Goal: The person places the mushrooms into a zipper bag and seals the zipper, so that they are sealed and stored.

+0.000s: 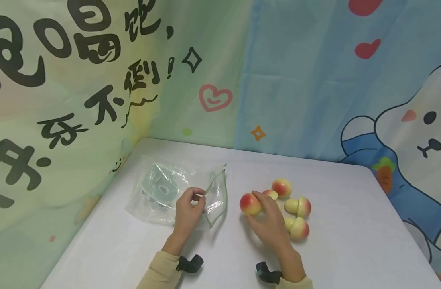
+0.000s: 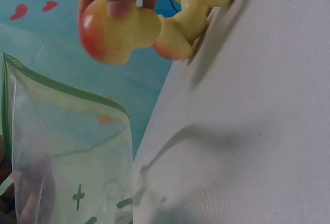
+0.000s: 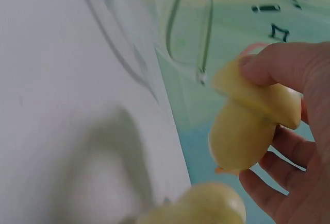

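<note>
My left hand (image 1: 187, 210) pinches the near side of a clear zip bag (image 1: 148, 206) with a green-edged mouth. The bag lies on the table with its mouth spread open toward the right, as the left wrist view also shows. Between thumb and fingers, my right hand (image 1: 272, 226) holds a toy mushroom (image 1: 250, 204) with a red and yellow cap and a thick pale yellow stem. In the right wrist view this mushroom (image 3: 241, 136) is off the table, its stem pointing away from the thumb. The bag's mouth is to its left in the head view.
Several more toy mushrooms lie just right of and behind my right hand, among them one at the back (image 1: 282, 187), one on its side (image 1: 304, 206) and one nearer (image 1: 300, 229). A white table (image 1: 350, 241) meets a printed cloth backdrop (image 1: 296, 100) behind.
</note>
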Tool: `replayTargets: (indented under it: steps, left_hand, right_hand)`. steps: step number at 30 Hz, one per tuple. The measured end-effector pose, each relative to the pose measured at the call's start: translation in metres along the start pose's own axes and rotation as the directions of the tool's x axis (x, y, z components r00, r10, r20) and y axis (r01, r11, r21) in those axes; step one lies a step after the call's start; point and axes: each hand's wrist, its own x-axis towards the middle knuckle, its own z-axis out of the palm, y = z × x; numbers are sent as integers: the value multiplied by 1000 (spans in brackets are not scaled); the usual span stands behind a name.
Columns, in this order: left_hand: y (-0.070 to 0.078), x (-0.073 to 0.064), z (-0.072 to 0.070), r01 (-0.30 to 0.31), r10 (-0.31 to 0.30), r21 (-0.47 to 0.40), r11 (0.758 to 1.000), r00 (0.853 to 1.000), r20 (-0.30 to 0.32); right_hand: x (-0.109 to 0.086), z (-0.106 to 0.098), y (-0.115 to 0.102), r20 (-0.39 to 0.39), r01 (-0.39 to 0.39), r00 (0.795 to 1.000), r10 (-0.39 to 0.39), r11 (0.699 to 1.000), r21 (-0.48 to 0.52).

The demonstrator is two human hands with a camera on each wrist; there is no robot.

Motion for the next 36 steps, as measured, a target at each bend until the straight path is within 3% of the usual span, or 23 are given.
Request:
replayTargets:
  steps: [6,10,15,23,30,36]
  left_hand:
    - [0,0,1,23,-23,2,1000,1000,1]
    - [1,0,1,33,-33,-15,999,999,0]
    - [3,0,2,40,-40,-6,999,999,-6]
    - [2,-1,4,24,-25,-37,999,1000,-20]
    - [4,1,6,3,-6,-39,999,998,-69]
    - [30,-3,1,-13,8,-73,997,998,-63]
  right_hand:
    - [10,16,-14,25,43,999,-44,998,40]
    - [17,28,-23,25,30,999,-34,991,132]
    - [28,42,-35,36,-13,999,2,956,292]
    - [27,47,-64,53,-83,996,68,909,408]
    - [26,48,-69,88,-136,990,109,901,412]
    - [22,59,-53,97,-124,991,93,908,399]
